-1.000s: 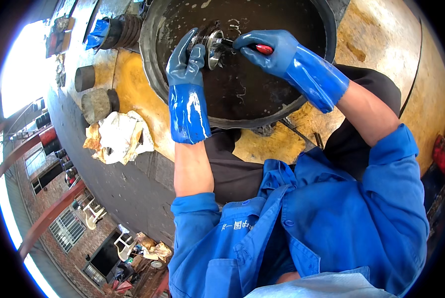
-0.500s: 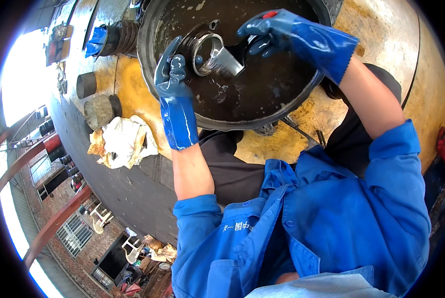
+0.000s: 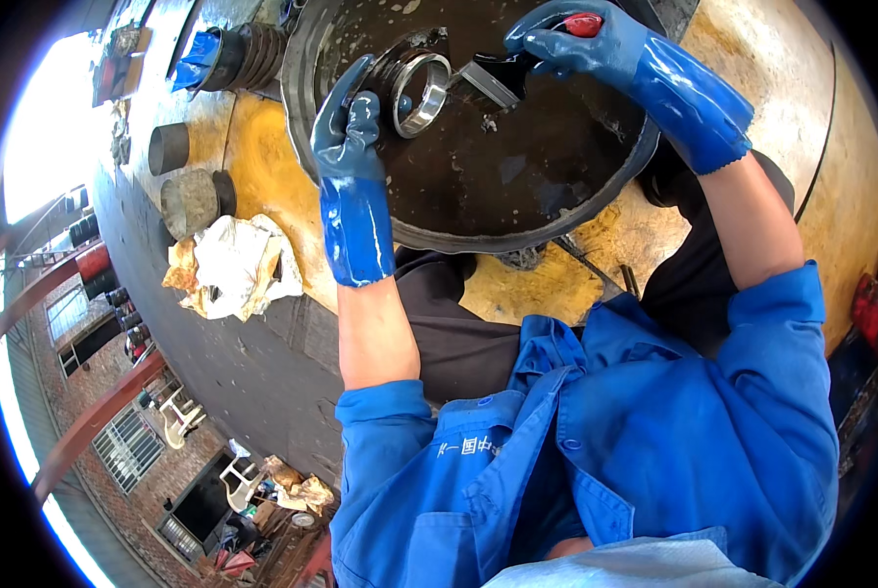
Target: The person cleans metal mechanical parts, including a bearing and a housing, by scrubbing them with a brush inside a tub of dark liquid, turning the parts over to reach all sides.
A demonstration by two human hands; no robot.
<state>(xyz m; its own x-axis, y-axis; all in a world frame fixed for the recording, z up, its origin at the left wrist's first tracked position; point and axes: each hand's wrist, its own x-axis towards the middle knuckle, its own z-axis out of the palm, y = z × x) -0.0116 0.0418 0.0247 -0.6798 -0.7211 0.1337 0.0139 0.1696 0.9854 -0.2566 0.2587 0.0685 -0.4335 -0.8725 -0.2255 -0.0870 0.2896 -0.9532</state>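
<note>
Over a large round black basin of dark liquid, my blue-gloved left hand is closed around a dark cylindrical metal part with a shiny ring-shaped end. The ring's bright open end faces right. My right hand, in a matching wet glove, grips a flat brush by its handle, with red showing between the fingers. The brush's pale bristles point left, close to the ring's right edge; whether they touch it I cannot tell.
Left of the basin lie a crumpled whitish rag, short dark cylinders and a row of stacked dark rings. A thin dark rod lies under the basin's near rim. White chairs stand far off at lower left.
My right hand has moved right with the brush, whose bristles have drawn back from the ring's lower right edge. My left hand still holds the metal part, now turned slightly.
</note>
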